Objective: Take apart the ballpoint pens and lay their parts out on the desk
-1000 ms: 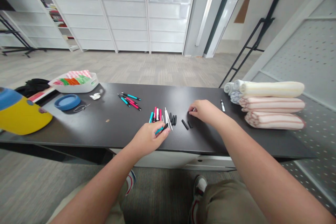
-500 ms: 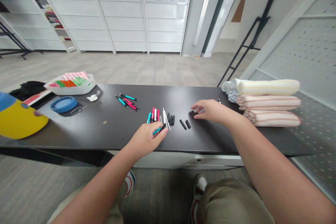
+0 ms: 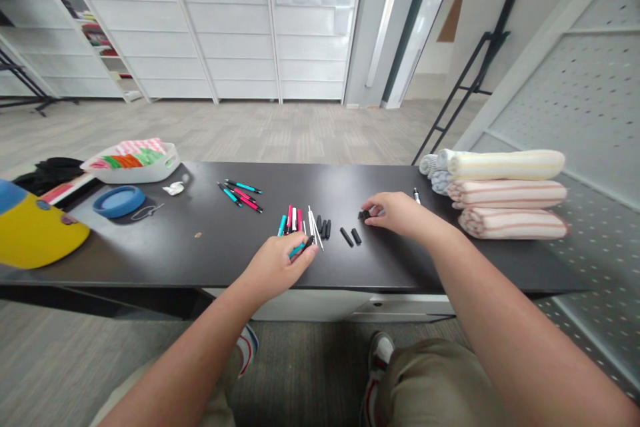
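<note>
My left hand (image 3: 281, 261) is closed around a teal pen barrel (image 3: 297, 251) with a black end, held low over the table. Just beyond it lie teal, pink and white pen barrels (image 3: 294, 219), thin white refills (image 3: 314, 227) and short black pen parts (image 3: 324, 227). My right hand (image 3: 387, 212) rests at the table, its thumb and fingers pinched on a small black pen part (image 3: 365, 215); its fingers partly hide it. Between the hands lie two loose black pieces (image 3: 351, 237). Several whole teal and pink pens (image 3: 242, 197) lie to the left.
On the dark table (image 3: 240, 260), a white basket (image 3: 165, 167) of coloured cloth, a blue ring-shaped item (image 3: 119, 201), crumpled white paper (image 3: 174, 188) and a yellow item (image 3: 45, 233) lie left. Rolled towels (image 3: 510, 193) are stacked right. A silver-tipped piece (image 3: 417, 195) lies beyond my right wrist.
My right-hand fingers have drawn slightly closer together around the small black pieces. The left hand keeps its hold on the teal barrel; the view has shifted slightly.
</note>
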Motion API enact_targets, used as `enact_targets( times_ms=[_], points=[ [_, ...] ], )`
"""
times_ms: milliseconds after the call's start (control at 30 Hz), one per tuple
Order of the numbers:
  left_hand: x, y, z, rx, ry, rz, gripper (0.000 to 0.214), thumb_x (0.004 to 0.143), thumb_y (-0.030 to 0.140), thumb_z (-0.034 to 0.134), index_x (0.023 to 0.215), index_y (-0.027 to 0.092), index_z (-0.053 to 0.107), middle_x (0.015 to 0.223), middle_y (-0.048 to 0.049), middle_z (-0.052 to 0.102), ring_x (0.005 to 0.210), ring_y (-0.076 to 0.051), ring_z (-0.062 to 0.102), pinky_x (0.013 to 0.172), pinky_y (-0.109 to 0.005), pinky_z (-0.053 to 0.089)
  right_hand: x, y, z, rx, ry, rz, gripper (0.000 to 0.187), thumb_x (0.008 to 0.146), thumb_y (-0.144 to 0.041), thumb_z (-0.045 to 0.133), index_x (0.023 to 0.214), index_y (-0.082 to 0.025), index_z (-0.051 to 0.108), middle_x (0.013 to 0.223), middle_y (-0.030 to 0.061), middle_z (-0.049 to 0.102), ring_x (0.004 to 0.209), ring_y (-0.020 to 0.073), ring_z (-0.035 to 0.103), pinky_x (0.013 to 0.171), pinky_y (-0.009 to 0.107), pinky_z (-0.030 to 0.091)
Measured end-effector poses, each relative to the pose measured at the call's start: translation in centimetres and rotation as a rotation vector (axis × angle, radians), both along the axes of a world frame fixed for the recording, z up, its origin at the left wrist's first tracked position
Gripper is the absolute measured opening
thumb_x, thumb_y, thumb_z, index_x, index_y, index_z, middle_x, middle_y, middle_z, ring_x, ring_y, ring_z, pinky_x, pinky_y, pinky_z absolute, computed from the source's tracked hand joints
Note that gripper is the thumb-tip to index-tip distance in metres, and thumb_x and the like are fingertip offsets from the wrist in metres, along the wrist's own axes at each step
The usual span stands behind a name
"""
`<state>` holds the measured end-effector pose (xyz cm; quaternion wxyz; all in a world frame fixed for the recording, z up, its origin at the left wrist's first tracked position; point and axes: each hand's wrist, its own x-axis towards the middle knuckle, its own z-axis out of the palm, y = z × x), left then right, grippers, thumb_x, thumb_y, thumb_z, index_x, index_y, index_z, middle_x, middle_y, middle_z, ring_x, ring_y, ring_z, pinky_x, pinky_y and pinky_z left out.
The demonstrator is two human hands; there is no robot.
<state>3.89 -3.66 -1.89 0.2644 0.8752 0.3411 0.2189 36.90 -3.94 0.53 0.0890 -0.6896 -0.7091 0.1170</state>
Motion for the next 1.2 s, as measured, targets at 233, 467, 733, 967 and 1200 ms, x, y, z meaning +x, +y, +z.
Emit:
enact_targets(
  times_ms=[233, 467, 733, 967, 1200],
  points=[
    [-0.02, 0.08, -0.12, -0.001, 0.005, 0.003, 0.039, 0.103, 0.043, 0.049, 0.072, 0.020, 0.042, 0.067, 0.0045, 0.047, 0.062, -0.012, 0.044, 0.063, -0.028, 0.026, -0.42, 0.33, -0.48, 0.028, -0.017, -0.013, 0.029, 0.083, -0.030, 0.081, 0.111, -0.022, 0.077, 0.091, 0.0011, 0.079, 0.083, 0.0176, 0.074, 0.078, 0.026, 0.052],
    [-0.05, 0.04, -0.12, -0.010, 0.003, 0.006, 0.039, 0.103, 0.044, 0.050, 0.073, 0.020, 0.043, 0.066, 0.0047, 0.048, 0.063, -0.012, 0.045, 0.063, -0.027, 0.027, -0.87, 0.69, -0.70, 0.044, -0.034, -0.039, 0.020, 0.086, -0.026, 0.076, 0.105, -0.022, 0.079, 0.089, 0.0020, 0.080, 0.083, 0.0192, 0.074, 0.078, 0.028, 0.051],
    [-0.07, 0.08, -0.21, -0.016, 0.008, 0.009, 0.039, 0.103, 0.044, 0.049, 0.073, 0.020, 0.042, 0.067, 0.0048, 0.047, 0.063, -0.012, 0.044, 0.063, -0.028, 0.027, -0.34, -0.18, -0.55, 0.027, 0.029, -0.072, 0.034, 0.081, -0.024, 0.080, 0.114, -0.022, 0.076, 0.097, 0.0013, 0.080, 0.088, 0.0183, 0.075, 0.081, 0.026, 0.054],
    [-0.07, 0.07, -0.22, -0.021, 0.005, 0.011, 0.039, 0.103, 0.043, 0.050, 0.073, 0.020, 0.043, 0.067, 0.0051, 0.047, 0.063, -0.012, 0.044, 0.063, -0.027, 0.026, -0.27, 0.09, -0.56, 0.025, 0.046, -0.029, 0.030, 0.084, -0.016, 0.075, 0.113, -0.022, 0.076, 0.104, 0.0020, 0.080, 0.090, 0.0175, 0.075, 0.085, 0.027, 0.053],
    [-0.09, -0.01, -0.07, -0.026, 0.000, 0.013, 0.039, 0.103, 0.042, 0.050, 0.072, 0.020, 0.041, 0.066, 0.0053, 0.045, 0.061, -0.011, 0.042, 0.062, -0.027, 0.026, -0.73, 0.17, -0.76, 0.081, 0.029, -0.024, 0.027, 0.086, -0.020, 0.076, 0.112, -0.020, 0.076, 0.096, 0.0028, 0.079, 0.085, 0.0181, 0.074, 0.084, 0.029, 0.053]
  ],
)
